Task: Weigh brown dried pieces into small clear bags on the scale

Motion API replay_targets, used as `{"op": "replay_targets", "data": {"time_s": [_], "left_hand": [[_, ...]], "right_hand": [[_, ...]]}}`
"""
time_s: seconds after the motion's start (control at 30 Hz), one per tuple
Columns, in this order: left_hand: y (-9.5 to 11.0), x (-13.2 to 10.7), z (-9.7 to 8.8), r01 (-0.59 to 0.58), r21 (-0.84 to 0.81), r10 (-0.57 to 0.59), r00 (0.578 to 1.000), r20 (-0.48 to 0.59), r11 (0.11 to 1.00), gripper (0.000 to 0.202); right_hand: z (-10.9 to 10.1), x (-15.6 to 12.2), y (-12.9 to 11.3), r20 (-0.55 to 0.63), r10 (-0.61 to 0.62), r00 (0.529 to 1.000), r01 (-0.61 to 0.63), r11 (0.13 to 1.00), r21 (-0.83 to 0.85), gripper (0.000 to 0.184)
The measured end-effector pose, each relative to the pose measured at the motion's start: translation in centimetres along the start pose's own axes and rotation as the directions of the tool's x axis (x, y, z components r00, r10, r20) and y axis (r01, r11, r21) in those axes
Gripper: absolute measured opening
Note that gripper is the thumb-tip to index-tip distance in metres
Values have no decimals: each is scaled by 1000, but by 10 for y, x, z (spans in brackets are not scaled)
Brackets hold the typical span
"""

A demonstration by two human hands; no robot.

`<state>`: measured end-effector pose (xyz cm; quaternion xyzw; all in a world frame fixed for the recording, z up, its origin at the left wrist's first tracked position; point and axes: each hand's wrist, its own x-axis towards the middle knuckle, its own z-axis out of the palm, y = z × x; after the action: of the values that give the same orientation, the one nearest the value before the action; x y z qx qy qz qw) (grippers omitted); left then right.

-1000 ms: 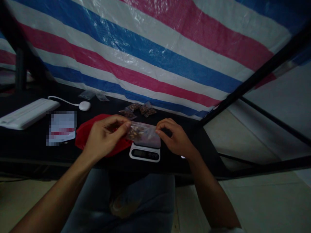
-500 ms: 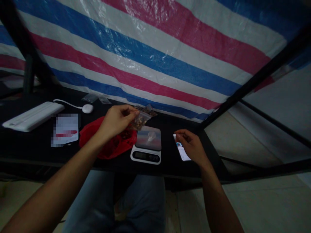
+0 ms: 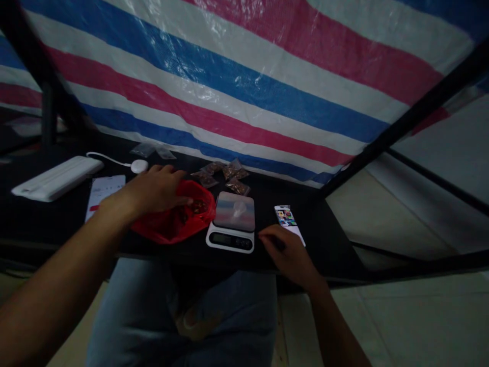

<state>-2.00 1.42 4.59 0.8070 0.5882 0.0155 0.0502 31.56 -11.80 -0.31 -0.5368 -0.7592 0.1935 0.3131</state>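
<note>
My left hand (image 3: 155, 188) lies over the open red plastic bag (image 3: 173, 224) on the black table, its fingers reaching toward the brown bits inside; I see nothing held in it. Right of the bag stands a small white kitchen scale (image 3: 233, 221) with a clear cap-like piece on its plate. Several small filled clear bags (image 3: 225, 176) lie behind the scale. My right hand (image 3: 286, 252) rests at the table's front edge, fingers loosely curled, just in front of a lit phone (image 3: 288, 221).
A white keyboard-like device (image 3: 57, 178) with a cable and a round white puck (image 3: 139, 165) sits at the left. A white paper (image 3: 103, 191) lies beside the red bag. A striped tarp hangs behind the table. Black frame bars run at the right.
My left hand has set the filled clear bag down behind the scale and dropped onto the red bag. My right hand pulled back from the phone to the table's edge.
</note>
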Motion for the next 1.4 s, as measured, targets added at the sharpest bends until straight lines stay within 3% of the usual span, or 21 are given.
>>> {"op": "replay_targets", "data": {"time_s": [0.07,0.13,0.23,0.33,0.5,0.67,0.83,1.07,1.27,1.4], "left_hand": [[-13,-2,-3,54,74,-66,984,164,996,49],[-21,-2,-5,67,63,-81,965,250,996,37],[-28,-3,-3,63,-7,-61,984,166,998,34],[-35,-9,-1,66,-90,-58,995,80,994,30],[-47,-16,0,126,-59,-117,983,143,990,32],[-40,-15,4,103,-102,-87,985,150,989,27],[-26,-14,2,59,-88,-40,978,205,994,36],[-34,-16,16,65,-159,-34,981,193,985,46],[-37,-22,21,56,-172,-31,989,142,984,52],[-35,-24,19,53,-132,-32,987,156,990,51]], "right_hand": [[21,11,-23,86,-168,982,167,986,13,16],[42,32,-47,153,-312,938,321,947,-34,16],[67,74,-74,258,-386,886,435,884,-172,30],[78,111,-86,422,-330,845,488,798,-353,33],[69,138,-90,561,-236,794,542,693,-475,21],[55,157,-99,627,-242,740,570,720,-396,24],[61,178,-106,701,-243,671,577,764,-288,21],[83,183,-91,687,-220,693,547,781,-302,18],[68,161,-88,561,-364,744,567,787,-241,33],[59,140,-85,633,-367,682,614,758,-222,54]]}}
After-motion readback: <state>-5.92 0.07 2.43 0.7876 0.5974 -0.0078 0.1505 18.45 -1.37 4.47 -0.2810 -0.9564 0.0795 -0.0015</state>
